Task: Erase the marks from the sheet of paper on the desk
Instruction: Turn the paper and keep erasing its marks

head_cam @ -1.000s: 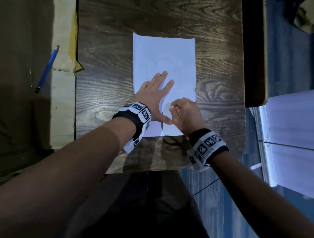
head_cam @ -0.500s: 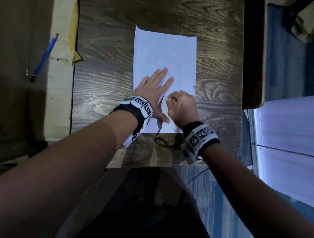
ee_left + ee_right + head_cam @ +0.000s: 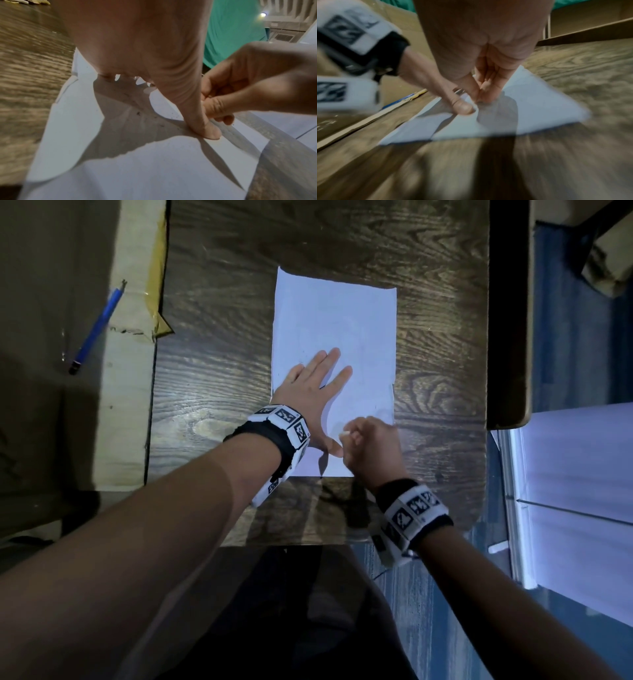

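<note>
Dark wood-grain bench (image 3: 212, 392) carries 1 white sheet of paper (image 3: 335, 313); a blue pencil (image 3: 96, 328) lies far left on cardboard (image 3: 126, 419). Left hand (image 3: 310, 392) presses flat, fingers released; right hand (image 3: 371, 450) fingers pinch a small white eraser (image 3: 344, 433).

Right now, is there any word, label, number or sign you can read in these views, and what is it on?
No readable text anywhere.
White wristbands: black-and-white square code patterns, no letters or digits.
White sheet of paper: only faint marks, too pale to read.
Blue pen on the brown cardboard: any print too small to tell.
</note>
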Available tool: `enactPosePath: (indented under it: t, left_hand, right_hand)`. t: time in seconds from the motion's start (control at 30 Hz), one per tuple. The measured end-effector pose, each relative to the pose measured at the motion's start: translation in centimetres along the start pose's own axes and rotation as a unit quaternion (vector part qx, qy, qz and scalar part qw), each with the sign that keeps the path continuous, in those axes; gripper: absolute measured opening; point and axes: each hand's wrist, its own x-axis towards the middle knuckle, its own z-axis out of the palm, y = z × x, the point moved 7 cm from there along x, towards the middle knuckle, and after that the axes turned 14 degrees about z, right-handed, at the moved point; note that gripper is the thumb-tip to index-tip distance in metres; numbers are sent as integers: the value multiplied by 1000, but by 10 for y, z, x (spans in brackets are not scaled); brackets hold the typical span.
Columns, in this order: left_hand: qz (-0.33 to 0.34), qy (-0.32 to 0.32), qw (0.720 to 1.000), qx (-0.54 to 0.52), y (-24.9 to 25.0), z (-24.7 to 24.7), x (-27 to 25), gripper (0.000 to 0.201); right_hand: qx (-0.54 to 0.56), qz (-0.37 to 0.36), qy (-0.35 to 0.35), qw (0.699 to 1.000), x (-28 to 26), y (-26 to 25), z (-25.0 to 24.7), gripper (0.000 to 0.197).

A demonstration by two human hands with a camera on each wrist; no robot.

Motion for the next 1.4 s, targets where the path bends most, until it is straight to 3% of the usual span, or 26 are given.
enactPosePath:
  t: [0.13, 0.2, 0.33, 0.5, 0.6, 0.7, 0.77, 0.9, 0.97, 1.07, 1.13, 1.27, 1.33, 1.4]
  left_hand:
    - [4, 3, 1000, -6, 1, 0, 0, 144]
    - [0, 0, 1000, -2, 1, 0, 0, 144]
    - [-2, -4, 1000, 2, 1, 0, 0, 145]
    - [6, 3, 1000, -11, 1, 0, 0, 145]
    - [2, 1, 1000, -2, 1, 0, 0, 145]
    - [0, 4, 1000, -2, 0, 0, -1, 144]
    - [3, 5, 1000, -7, 0, 0, -1, 144]
    - [3, 1, 1000, -12, 1, 0, 0, 145]
    - [5, 2, 1000, -11, 0, 1, 1, 145]
    - [2, -1, 1000, -2, -1, 1, 1, 145]
    - [2, -3, 1000, -2, -1, 1, 1, 144]
    - [7, 1, 1000, -9, 1, 0, 1, 145]
    - [6, 1, 1000, -11, 0, 1, 1, 146]
    - [4, 1, 1000, -4, -1, 1, 2, 146]
  right_hand:
    - [11, -18, 37, 999, 37, -11, -5, 8]
    - [33, -17, 61, 997, 27, -6, -6, 5]
    - [7, 12, 15, 1000, 5, 5, -4, 7]
    - [12, -14, 61, 998, 48, -9, -13, 10]
    - [40, -14, 81, 996, 25, 2, -12, 7]
    - [28, -1, 35, 999, 6, 11, -9, 7]
    - [12, -38, 43, 998, 21, -5, -13, 7]
    - [-5, -9, 61, 998, 60, -16, -18, 12]
    - [12, -27, 77, 997, 44, -9, -17, 8]
    - [2, -28, 28, 999, 6, 1, -9, 3]
    - [4, -45, 25, 999, 18, -10, -12, 3]
    - [15, 10, 37, 999, 62, -15, -18, 12]
    - [25, -10, 62, 998, 44, -9, -15, 10]
    - [13, -26, 44, 999, 12, -4, -9, 6]
